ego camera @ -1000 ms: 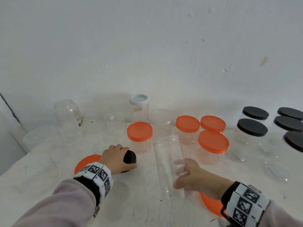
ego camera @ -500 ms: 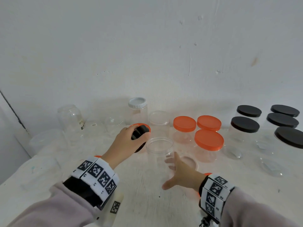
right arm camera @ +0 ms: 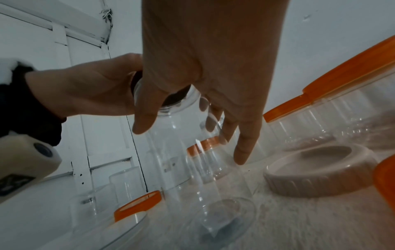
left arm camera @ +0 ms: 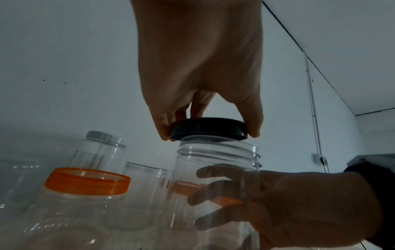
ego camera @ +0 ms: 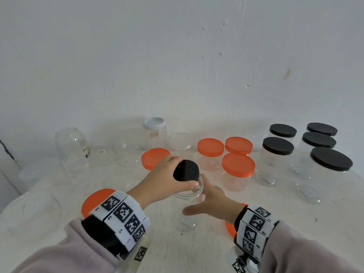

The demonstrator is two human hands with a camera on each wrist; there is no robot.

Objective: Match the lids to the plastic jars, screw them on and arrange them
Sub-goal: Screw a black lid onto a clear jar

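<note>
A tall clear plastic jar stands upright at the table's near middle. My right hand grips its body from the right, and its fingers show through the wall. My left hand pinches a small black lid by the rim with thumb and fingers. The black lid sits on the jar's mouth, slightly tilted in the head view, with the bare threads showing below it. In the right wrist view my right hand wraps the jar.
Orange-lidded jars stand just behind, black-lidded jars at the right, and a white-lidded jar by the wall. Loose orange lids lie near both wrists. A white lid lies beside my right hand. Open clear jars crowd the back left.
My left hand lifted the black lid off the table and carried it right onto the jar's mouth. My right hand stood the jar upright and closed around it.
</note>
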